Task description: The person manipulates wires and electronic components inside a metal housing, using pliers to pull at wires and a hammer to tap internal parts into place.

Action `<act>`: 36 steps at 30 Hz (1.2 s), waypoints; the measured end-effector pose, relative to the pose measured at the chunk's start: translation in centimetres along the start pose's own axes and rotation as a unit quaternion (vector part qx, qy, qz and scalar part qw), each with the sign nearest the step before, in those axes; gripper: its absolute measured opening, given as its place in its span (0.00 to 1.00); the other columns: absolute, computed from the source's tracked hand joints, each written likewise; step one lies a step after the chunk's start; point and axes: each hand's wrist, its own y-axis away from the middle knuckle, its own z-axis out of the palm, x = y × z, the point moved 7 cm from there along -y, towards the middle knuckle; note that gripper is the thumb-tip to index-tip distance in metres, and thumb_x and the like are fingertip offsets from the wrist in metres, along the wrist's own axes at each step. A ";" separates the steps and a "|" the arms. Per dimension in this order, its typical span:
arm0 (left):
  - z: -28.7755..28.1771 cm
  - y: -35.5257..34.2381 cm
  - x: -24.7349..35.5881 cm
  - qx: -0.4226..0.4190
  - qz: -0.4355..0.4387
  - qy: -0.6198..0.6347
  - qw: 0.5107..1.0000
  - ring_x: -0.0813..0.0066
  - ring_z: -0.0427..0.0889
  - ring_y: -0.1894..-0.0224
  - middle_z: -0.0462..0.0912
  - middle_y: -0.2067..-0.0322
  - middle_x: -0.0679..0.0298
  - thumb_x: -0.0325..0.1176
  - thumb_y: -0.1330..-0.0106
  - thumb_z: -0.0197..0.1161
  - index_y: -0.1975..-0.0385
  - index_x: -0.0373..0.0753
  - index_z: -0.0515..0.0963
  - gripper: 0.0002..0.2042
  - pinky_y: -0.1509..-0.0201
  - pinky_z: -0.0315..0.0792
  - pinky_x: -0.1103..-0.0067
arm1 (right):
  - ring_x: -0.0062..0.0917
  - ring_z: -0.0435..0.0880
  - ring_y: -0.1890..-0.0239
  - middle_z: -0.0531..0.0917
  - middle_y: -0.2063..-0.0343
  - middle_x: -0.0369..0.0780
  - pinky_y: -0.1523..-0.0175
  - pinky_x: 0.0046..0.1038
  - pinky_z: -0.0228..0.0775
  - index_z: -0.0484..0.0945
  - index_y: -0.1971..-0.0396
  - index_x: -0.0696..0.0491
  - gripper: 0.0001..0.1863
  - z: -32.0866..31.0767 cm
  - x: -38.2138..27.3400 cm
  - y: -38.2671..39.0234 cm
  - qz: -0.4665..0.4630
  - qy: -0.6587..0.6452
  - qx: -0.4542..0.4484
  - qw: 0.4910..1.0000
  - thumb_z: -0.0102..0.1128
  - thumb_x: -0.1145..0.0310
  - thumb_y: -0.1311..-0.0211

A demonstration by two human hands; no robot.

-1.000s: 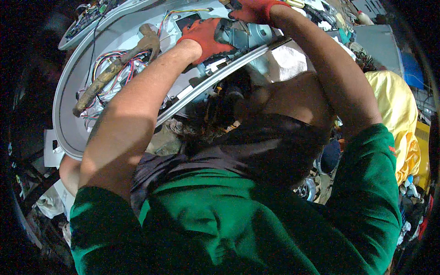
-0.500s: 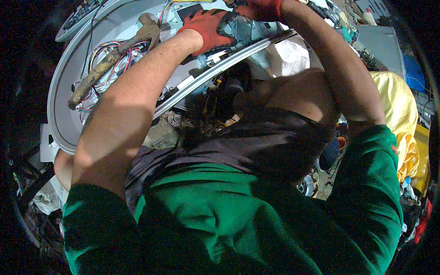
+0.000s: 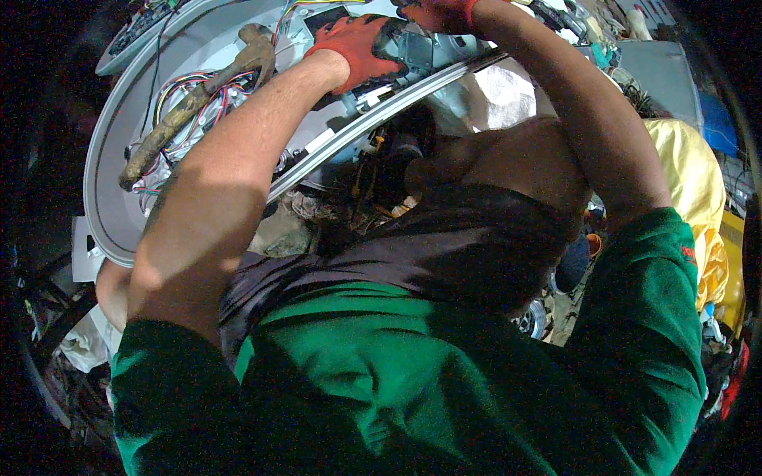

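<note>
My left hand (image 3: 357, 54), in a red glove with black fingertips, is at the top middle. Its thumb and fingers close round the left side of a grey boxy part (image 3: 416, 51). That part lies inside a large grey plastic housing (image 3: 111, 151) with a rounded rim. At the top edge my right hand (image 3: 444, 14), in a matching glove, is partly cut off; its fingers look curled, and what they hold does not show. A hammer (image 3: 178, 119) with a worn wooden handle rests in the housing on coloured wires (image 3: 221, 101), left of my left hand.
The housing's straight pale edge (image 3: 373, 119) runs diagonally below my hands, above my bare knee (image 3: 508, 159). Yellow cloth (image 3: 686, 190) lies to the right, near a grey panel (image 3: 659, 79). Loose scrap and parts clutter the ground.
My right hand has shifted slightly left and up, with more of it out of the picture. My left hand stays at the boxy part. The hammer has not moved.
</note>
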 end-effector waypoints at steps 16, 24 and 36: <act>-0.2 1.1 -0.2 -0.032 0.013 0.012 0.999 0.55 0.58 0.31 0.62 0.33 0.62 0.63 0.48 0.61 0.33 0.55 0.60 0.41 0.31 0.50 0.53 | 0.44 0.79 0.51 0.80 0.55 0.51 0.48 0.42 0.67 0.72 0.51 0.56 0.21 2.3 0.0 -1.6 -0.021 0.022 -0.080 0.996 0.52 0.60 0.41; 0.5 0.9 0.5 -0.047 0.004 -0.028 0.998 0.54 0.54 0.29 0.57 0.31 0.61 0.63 0.47 0.60 0.31 0.52 0.56 0.44 0.29 0.48 0.55 | 0.46 0.78 0.52 0.79 0.56 0.51 0.50 0.43 0.68 0.71 0.50 0.56 0.21 2.2 1.2 -0.7 -0.035 -0.095 -0.003 0.995 0.57 0.63 0.42; -0.2 0.9 0.3 -0.025 0.011 -0.029 0.999 0.54 0.59 0.32 0.62 0.34 0.57 0.67 0.49 0.60 0.32 0.50 0.59 0.45 0.31 0.53 0.55 | 0.49 0.78 0.53 0.80 0.59 0.53 0.51 0.43 0.68 0.70 0.54 0.57 0.18 1.7 1.4 -1.2 -0.090 -0.039 0.026 0.995 0.54 0.66 0.43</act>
